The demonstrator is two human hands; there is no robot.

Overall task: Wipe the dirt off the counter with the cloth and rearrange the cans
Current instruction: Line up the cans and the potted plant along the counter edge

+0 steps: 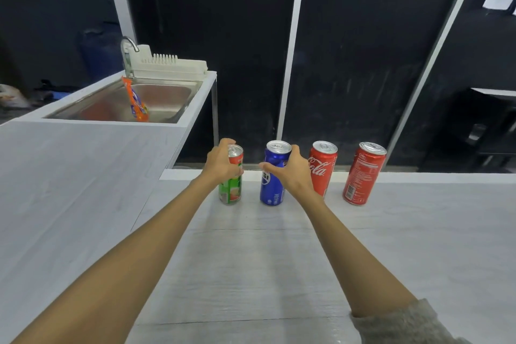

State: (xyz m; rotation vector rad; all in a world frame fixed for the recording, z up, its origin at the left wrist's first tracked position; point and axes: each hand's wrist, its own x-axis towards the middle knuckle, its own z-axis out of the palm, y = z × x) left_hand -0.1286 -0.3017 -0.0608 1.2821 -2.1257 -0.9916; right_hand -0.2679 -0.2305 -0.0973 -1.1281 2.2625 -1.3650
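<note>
Several cans stand upright in a row near the far edge of the pale counter (251, 260). My left hand (222, 163) is wrapped around the upper part of a green can (231, 190) at the left end. My right hand (293, 170) curls around the blue can (272, 187) beside it, thumb across its front and fingers behind. To the right stand a red cola can (324, 167) and, apart from it, a second red can (363, 173). No cloth is in view.
A steel sink (164, 98) with a tap (128, 56) lies at the back left; an orange packet (136, 100) stands in it and a white dish rack (167, 64) behind. Dark wall panels rise past the counter's far edge.
</note>
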